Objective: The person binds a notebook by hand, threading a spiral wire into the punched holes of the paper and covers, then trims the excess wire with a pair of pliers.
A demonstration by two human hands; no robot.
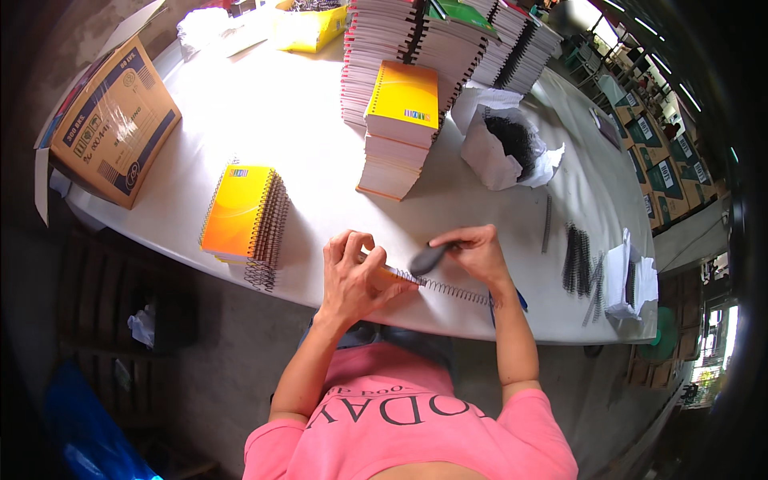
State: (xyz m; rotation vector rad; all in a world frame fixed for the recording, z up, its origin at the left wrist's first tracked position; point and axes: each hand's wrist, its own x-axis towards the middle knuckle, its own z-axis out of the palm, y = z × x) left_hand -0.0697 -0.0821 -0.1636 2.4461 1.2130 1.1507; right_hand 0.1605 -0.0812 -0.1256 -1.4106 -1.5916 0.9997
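Observation:
My left hand [346, 280] grips a small notebook [389, 273] near the table's front edge, thumb and fingers closed on it; most of the notebook is hidden behind the hand. From its edge a thin dark spiral binding coil [462, 293] stretches out to the right. In my right hand [482, 254] is a black spoon-shaped tool [430, 260], its rounded end close to the spot where coil and notebook meet. Whether the tool touches the coil I cannot tell. Left of my hands stands a stack of yellow-orange notebooks [238, 214] with coils along their edges.
Ahead rises a pile of yellow-covered books [402, 94], backed by tall stacks of thick coil-bound books [382, 40]. White paper wrapping [490, 160] holds black coils. Loose coils [575, 260] lie right, beside a white box [620, 280]. A cardboard box [120, 128] stands left.

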